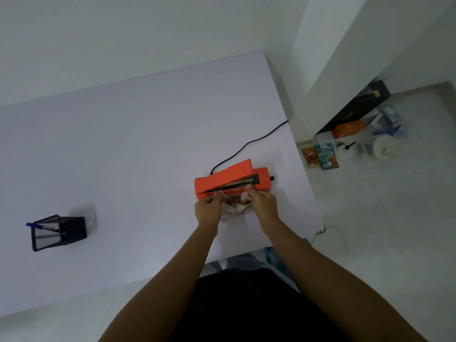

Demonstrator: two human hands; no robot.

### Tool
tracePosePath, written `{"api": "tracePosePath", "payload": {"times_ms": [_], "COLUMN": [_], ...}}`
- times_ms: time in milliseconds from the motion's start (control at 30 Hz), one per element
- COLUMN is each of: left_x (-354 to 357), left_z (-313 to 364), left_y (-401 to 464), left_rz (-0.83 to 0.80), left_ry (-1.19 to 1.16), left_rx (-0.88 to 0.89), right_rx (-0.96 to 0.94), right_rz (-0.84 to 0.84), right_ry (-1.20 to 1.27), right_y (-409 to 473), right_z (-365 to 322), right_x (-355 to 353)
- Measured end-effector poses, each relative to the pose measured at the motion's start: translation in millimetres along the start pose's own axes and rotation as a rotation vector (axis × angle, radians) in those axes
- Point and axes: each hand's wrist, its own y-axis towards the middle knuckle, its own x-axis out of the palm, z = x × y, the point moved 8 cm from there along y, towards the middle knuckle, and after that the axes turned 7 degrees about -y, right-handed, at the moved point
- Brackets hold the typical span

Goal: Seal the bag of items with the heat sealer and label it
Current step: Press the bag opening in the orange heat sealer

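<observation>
An orange heat sealer [229,178] lies on the white table [123,144] at the right, its lid raised and the dark sealing strip showing. A clear plastic bag [236,204] with small items inside lies just in front of it, its top edge at the strip. My left hand [208,209] pinches the bag's left top corner. My right hand [262,202] pinches the right top corner. Both hands hide the bag's sides.
A black power cord [249,144] runs from the sealer off the table's right edge. A black mesh pen holder [58,233] with a blue pen [37,225] stands at the left. Boxes, packets and a paper roll [386,149] lie on the floor at the right.
</observation>
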Motion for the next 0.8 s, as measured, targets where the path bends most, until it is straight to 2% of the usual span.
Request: {"api": "tracePosePath", "payload": {"times_ms": [600,733,800], "left_x": [0.3,0.8,1.2], "left_z": [3.6,3.8,3.3], "left_y": [-6.4,-6.2,-5.5], "left_rz": [0.0,0.012,0.012], "left_ry": [-0.032,-0.029,-0.027], "left_rx": [-0.021,-0.027,-0.034], "right_rx": [0.009,-0.062,-0.15], "right_rz": [0.023,0.094,0.191], "right_ry": [-0.035,-0.189,-0.306], "right_y": [5.9,2.0,-5.4], "right_z": [4.5,-5.0,-16.2], "right_x": [-1.9,-13.6,-27.2]}}
